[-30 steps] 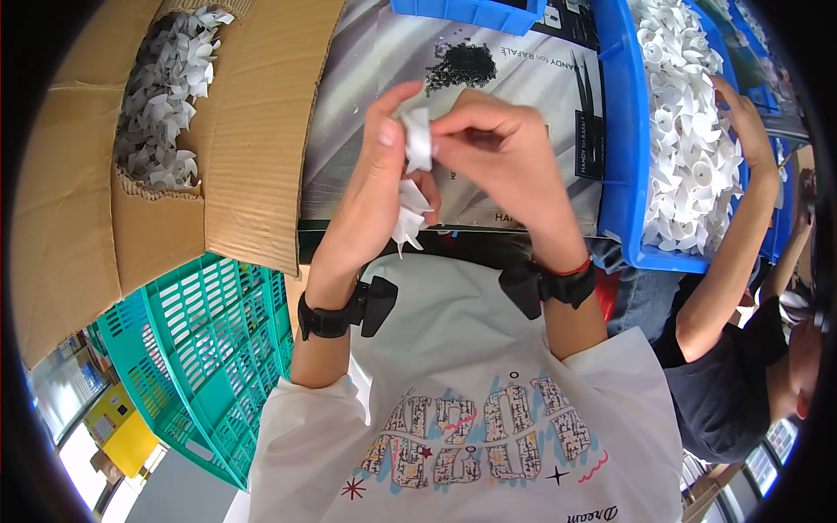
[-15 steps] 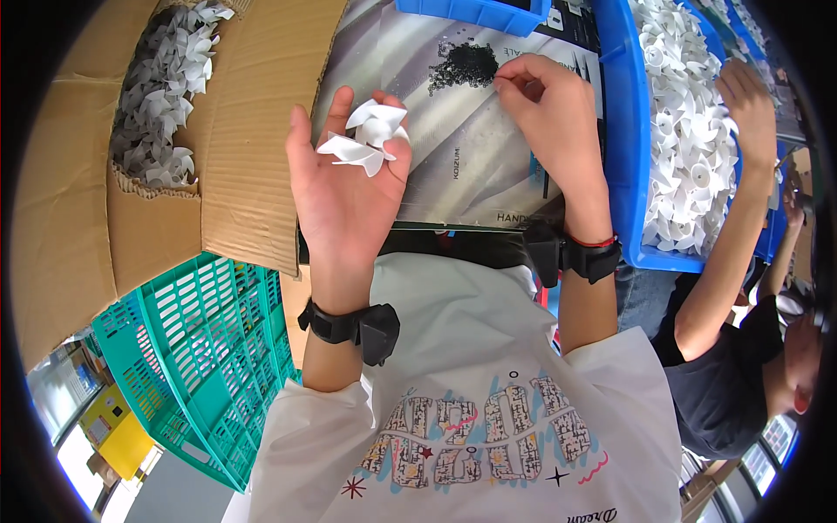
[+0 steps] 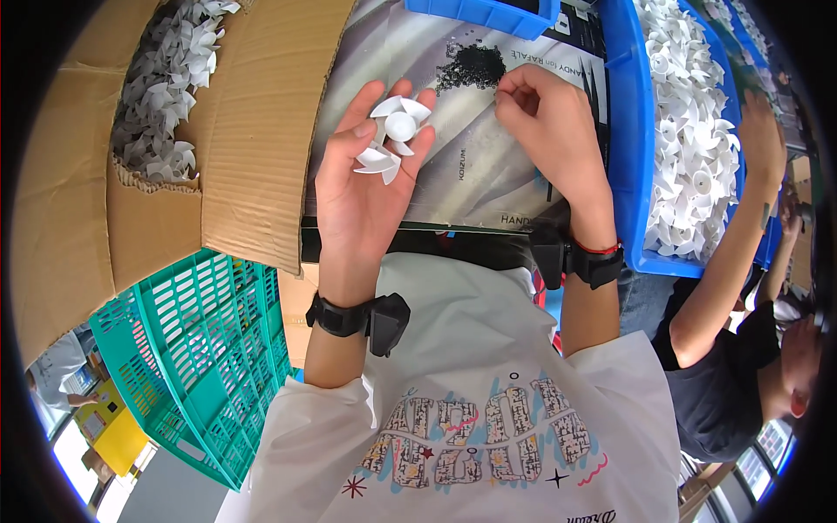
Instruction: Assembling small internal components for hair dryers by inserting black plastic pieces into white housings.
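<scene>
A small white plastic fan impeller (image 3: 388,139) is cradled in the left hand (image 3: 366,187), palm up, fingers loosely curled beneath it. The right hand (image 3: 545,131) is pinched nearly closed beside a pile of tiny black parts (image 3: 471,65) on the tabletop (image 3: 488,174); whether one is held cannot be told. The impeller is judged light, stiff, with thin breakable blades; best held at the hub.

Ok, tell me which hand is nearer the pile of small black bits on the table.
Right. The right hand has its fingertips at the edge of the pile of small black bits. The left hand is further off to the left, holding a white fan blade.
</scene>
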Tool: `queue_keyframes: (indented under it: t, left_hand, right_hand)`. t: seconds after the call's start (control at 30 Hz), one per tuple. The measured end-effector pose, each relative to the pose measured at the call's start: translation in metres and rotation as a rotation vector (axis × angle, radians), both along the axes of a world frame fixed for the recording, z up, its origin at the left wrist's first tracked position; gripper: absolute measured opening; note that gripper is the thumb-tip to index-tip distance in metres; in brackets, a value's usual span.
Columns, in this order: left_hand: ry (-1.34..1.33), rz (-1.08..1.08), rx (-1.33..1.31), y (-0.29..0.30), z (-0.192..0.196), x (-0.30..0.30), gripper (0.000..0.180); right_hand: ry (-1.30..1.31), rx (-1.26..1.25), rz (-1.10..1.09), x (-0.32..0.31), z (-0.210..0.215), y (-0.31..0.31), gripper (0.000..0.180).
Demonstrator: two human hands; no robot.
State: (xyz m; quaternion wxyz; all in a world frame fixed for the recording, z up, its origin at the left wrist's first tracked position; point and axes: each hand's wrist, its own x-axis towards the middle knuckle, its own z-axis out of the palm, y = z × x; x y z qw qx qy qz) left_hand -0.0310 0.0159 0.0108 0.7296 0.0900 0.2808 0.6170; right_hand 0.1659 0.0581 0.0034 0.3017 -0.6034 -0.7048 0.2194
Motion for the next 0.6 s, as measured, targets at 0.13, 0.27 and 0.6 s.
queue_keyframes:
  t: [0.13,0.27,0.6]
  left_hand:
    - [-0.059,-0.086,0.039,0.0,-0.021,-0.012,0.03]
    - [-0.122,-0.146,0.116,0.005,-0.024,-0.008,0.027]
    - [0.042,-0.127,0.23,0.003,-0.022,-0.001,0.027]
  right_hand:
    - [0.475,-0.155,0.122,-0.012,0.002,-0.018,0.008]
    - [0.737,-0.274,0.217,-0.03,0.001,-0.039,0.008]
    - [0.85,-0.333,0.27,-0.043,0.002,-0.047,0.009]
